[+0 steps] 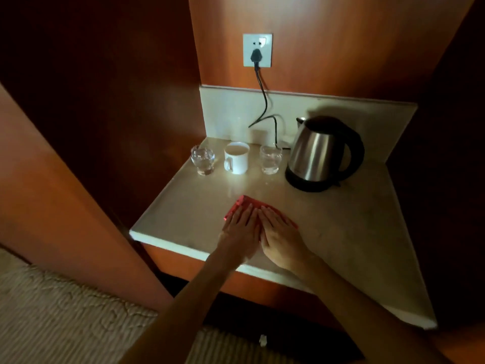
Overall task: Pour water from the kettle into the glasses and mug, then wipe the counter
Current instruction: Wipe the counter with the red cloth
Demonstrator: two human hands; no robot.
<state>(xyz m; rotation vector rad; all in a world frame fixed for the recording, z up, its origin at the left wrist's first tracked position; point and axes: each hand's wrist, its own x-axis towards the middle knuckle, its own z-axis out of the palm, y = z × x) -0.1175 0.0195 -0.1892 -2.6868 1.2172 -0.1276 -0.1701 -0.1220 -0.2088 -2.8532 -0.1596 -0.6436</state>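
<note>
A red cloth (240, 203) lies flat on the pale stone counter (354, 232) near its front edge. My left hand (241, 229) and my right hand (280, 237) press down on it side by side, palms flat, fingers together and pointing away from me. At the back stand a glass (202, 160), a white mug (236, 157) holding liquid, and a second glass (270, 159) in a row. The steel kettle (321, 153) with a black handle sits on its base to their right.
A black cord (263, 98) runs from a wall socket (257, 49) down behind the glasses to the kettle base. Wooden panels wall the niche on the left, back and right. Carpet (65, 311) lies below the counter's front edge.
</note>
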